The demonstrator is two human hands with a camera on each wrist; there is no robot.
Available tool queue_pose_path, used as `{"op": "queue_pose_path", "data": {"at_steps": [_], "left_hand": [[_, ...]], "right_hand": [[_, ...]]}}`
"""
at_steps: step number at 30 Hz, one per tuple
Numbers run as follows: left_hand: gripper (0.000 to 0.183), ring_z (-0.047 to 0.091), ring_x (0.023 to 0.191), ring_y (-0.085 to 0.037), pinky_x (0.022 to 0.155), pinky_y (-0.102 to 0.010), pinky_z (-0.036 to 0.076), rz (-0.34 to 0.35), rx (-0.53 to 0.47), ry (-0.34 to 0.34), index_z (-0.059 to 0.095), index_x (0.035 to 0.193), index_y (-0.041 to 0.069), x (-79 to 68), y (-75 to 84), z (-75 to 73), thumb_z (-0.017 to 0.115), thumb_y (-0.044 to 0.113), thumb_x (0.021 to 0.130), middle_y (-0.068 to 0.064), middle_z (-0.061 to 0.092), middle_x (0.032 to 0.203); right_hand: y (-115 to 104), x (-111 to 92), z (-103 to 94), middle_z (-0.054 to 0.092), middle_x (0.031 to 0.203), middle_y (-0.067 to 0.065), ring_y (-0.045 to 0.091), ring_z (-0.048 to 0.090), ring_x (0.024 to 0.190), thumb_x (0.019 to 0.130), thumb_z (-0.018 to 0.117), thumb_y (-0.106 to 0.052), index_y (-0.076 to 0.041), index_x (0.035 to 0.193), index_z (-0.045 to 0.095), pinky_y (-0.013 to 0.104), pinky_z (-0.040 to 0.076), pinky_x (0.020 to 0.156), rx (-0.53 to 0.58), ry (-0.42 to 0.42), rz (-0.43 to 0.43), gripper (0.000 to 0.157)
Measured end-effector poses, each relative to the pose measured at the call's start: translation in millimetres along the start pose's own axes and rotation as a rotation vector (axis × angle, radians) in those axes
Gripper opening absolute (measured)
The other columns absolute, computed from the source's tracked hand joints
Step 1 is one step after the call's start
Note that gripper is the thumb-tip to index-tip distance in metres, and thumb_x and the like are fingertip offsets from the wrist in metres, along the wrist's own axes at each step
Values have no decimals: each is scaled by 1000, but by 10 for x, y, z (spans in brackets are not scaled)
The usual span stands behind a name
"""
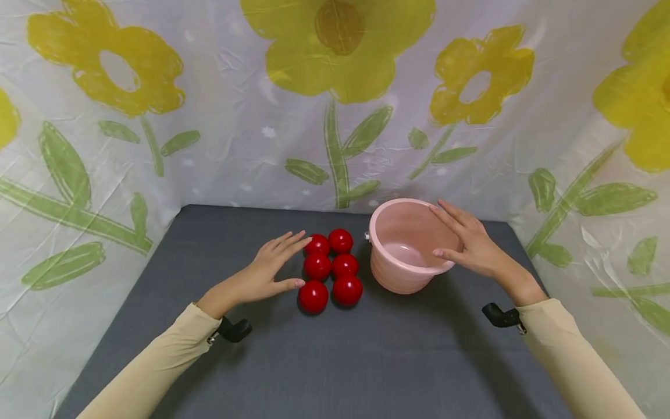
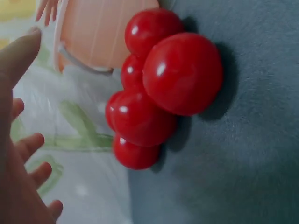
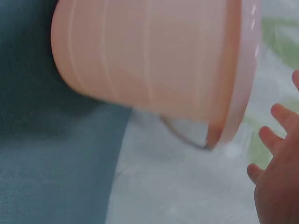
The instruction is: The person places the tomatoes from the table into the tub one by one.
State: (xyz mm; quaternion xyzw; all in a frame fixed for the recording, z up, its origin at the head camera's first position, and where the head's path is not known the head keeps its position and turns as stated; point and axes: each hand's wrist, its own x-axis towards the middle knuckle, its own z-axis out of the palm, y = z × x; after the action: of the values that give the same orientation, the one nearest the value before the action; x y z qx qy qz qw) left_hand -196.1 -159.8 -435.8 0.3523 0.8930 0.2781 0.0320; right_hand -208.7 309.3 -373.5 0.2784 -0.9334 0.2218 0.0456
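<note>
Right hand partly hides the upright pink plastic bucket; left hand beside glossy red balls; both hands' fingers outstretched, empty.

The person's left sleeve and right sleeve are long and cream-beige, both in smooth, fairly close-fitting cloth that creases softly toward the cuffs and leaves the left hand and right hand bare. From the inner side of each cuff juts a black, bent fitting with a rounded end, the left wrist camera and the right wrist camera, each with a small silvery piece (its detail too small to make out).
</note>
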Motion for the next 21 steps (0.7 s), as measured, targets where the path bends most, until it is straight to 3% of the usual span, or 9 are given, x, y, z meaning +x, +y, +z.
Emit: {"op": "queue_pose_path", "data": {"at_steps": [7,13,21], "left_hand": [[71,20,152,-34,118,-68,20,-80,-156,46,23,158,32,368,-308,144,60,40,98,-2,24,165],[64,29,149,-33,120,-62,24,-55,-191,46,31,156,25,682,-516,199,59,34,100,-7,34,161],[59,38,146,-32,120,-56,31,-83,-230,-10,41,152,13,845,-720,237,62,28,98,-10,42,157]], "right_hand": [[235,-25,-35,10,168,10,47,11,152,92,69,-32,-30,160,17,80,17,107,96,-35,154,85],[298,-107,-44,6,169,7,46,7,153,92,69,-32,-31,160,14,80,15,107,129,-58,207,87],[290,-193,20,8,169,11,51,9,150,92,69,-29,-27,160,14,81,16,104,153,-61,215,88]]}}
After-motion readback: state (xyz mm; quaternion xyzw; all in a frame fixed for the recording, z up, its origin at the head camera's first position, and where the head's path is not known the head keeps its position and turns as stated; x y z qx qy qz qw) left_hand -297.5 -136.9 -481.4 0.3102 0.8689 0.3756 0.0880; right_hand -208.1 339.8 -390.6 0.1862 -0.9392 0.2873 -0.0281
